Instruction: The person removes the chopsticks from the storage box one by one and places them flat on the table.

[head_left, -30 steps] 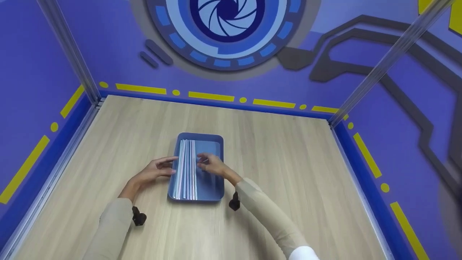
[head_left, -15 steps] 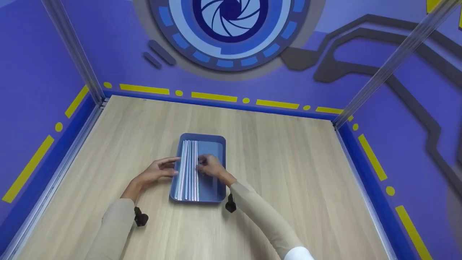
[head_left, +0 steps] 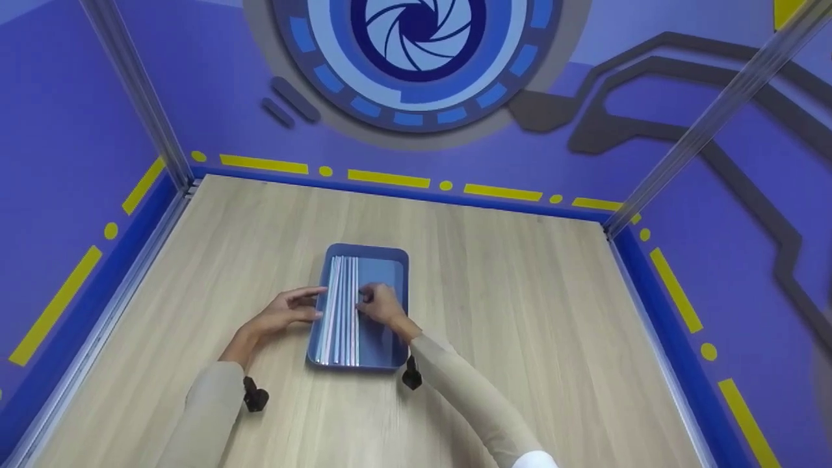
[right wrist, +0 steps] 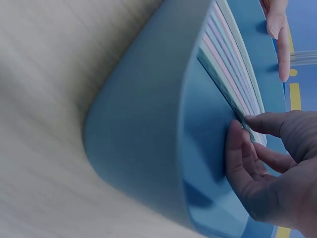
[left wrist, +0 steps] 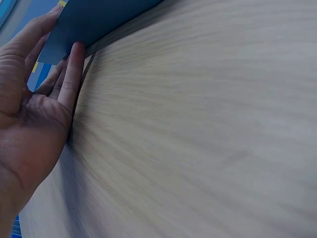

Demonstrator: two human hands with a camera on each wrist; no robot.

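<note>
Slim, straight pastel sticks [head_left: 343, 312] in the left half of the blue rectangular tray [head_left: 380, 341] look light, stiff, best pinched mid-length. Left hand [head_left: 281, 312], fingers extended, touches its left wall; whether the curled right hand [head_left: 383, 304] grips any is unclear.

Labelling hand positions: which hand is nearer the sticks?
Right. The right hand is at the right edge of the sticks; the left hand is farther, at the left wall of the tray.
</note>
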